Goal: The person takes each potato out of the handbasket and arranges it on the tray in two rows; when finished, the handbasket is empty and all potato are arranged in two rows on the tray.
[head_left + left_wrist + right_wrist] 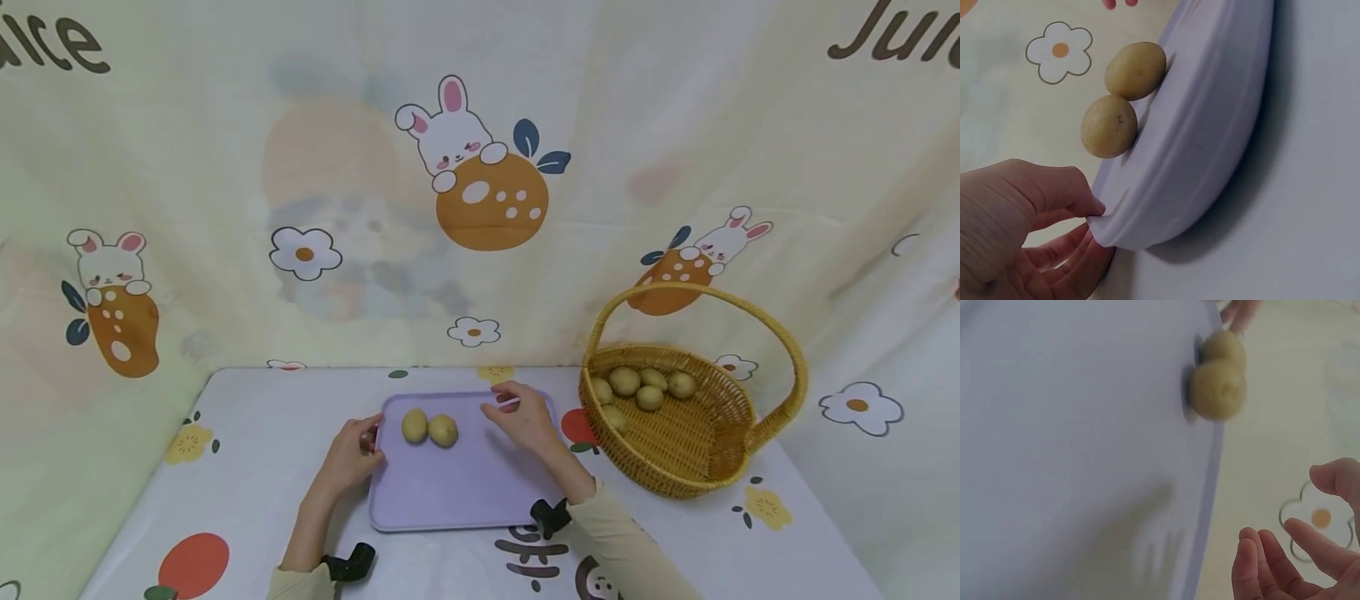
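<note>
While a printed red fruit is showing on the white tablecloth, to the near left of the purple tray, my left hand is gripping the tray's left edge. It is pinching the rim there between thumb and fingers, and a black wrist camera is sitting just off the tray's near left corner. In the tray's far left part, a left potato and a right potato are lying side by side, these 2 touching each other. Over the tray's far right part, my right hand is hovering, its fingers bending loosely and its thumb spreading away from them; its shadow is falling on the tray. To the right of the tray, a wicker basket is standing, its tall handle arching above it. Inside, mostly toward the far side, at least 6 more potatoes are resting.
</note>
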Tool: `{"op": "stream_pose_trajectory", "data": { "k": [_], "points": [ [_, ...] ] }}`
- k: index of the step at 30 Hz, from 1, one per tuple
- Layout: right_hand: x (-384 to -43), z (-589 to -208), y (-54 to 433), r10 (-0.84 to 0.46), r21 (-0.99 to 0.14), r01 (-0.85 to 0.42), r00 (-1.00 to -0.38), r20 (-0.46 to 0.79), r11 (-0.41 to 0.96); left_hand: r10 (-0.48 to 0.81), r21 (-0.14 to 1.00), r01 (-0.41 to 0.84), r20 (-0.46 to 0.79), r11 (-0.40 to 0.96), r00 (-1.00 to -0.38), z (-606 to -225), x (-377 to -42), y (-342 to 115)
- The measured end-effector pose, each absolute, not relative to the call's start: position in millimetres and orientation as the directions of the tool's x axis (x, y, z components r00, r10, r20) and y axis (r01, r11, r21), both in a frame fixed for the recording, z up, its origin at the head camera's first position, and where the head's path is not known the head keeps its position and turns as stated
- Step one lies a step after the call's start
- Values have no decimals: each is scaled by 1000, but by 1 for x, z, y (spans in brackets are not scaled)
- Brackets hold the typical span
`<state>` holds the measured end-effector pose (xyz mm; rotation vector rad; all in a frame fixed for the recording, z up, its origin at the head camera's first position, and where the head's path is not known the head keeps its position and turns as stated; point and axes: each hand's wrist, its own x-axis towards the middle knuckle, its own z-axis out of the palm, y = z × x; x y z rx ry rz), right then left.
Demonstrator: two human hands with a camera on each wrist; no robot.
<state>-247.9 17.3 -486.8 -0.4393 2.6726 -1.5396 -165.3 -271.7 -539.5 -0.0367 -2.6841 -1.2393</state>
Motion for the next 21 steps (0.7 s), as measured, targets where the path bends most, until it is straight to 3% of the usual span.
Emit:
{"op": "stream_pose_trajectory", "data": {
  "k": [21],
  "points": [
    [-262, -465, 76, -190, -844, -209, -973, 130, 494, -66, 754, 91, 175, 650, -982, -537, -164, -270]
  ]
}}
